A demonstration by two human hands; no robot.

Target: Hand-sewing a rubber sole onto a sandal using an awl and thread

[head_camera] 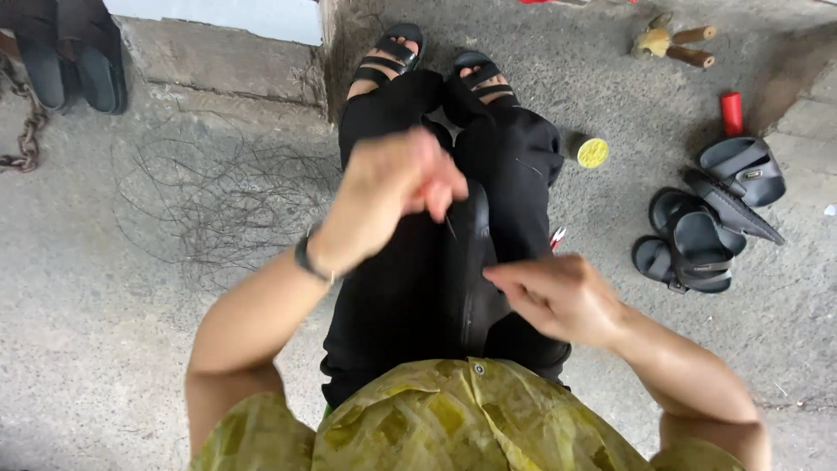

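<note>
Rough grey concrete floor (pixel 105 331) underfoot, with a tangle of thin dark wire (pixel 218 209) lying to the left and a low step behind. Seated, legs out, black sandal (pixel 471 262) laid lengthwise on the lap. Left hand (pixel 392 187) raised over it, fingers pressed together, seemingly pinching a fine strand or needle. Right hand (pixel 558 296) steadying the sandal's near end, fingers curled on it. Could slip off the lap if that hold loosens; could prick a finger. Spare sandals (pixel 706 227), yellow spool (pixel 593 153), red tube (pixel 731 113) off right.
</note>
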